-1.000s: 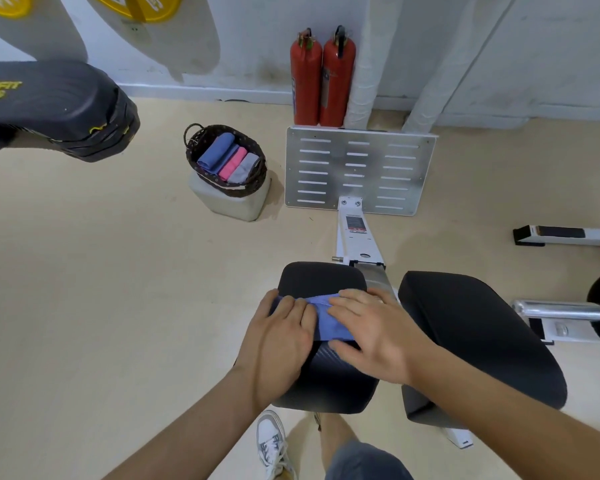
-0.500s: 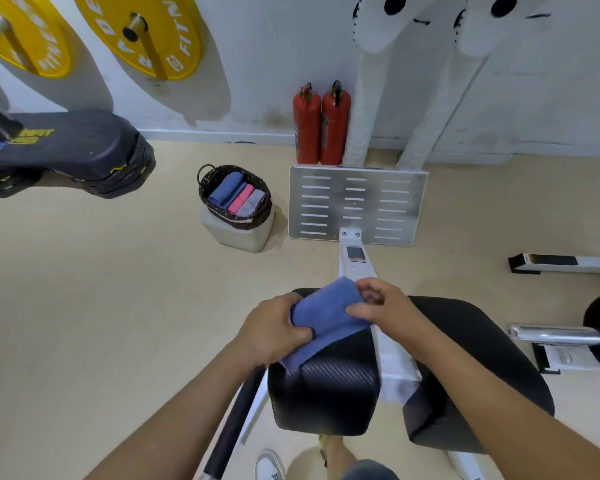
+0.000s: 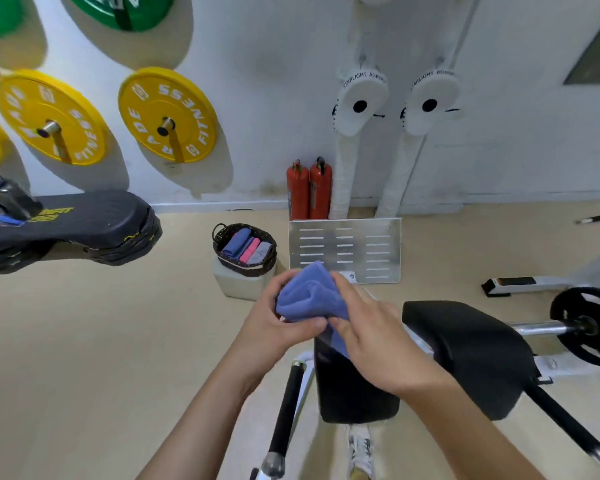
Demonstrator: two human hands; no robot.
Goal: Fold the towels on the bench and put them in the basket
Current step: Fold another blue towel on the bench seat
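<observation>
Both hands hold the folded blue towel (image 3: 310,296) above the black tabletop (image 3: 350,382). The left hand (image 3: 274,327) is closed around the towel's left side, thumb across its lower edge. The right hand (image 3: 371,334) pinches the right side. The basket (image 3: 245,249) sits on a white block (image 3: 239,284) beyond, containing blue, pink and grey rolled towels.
</observation>
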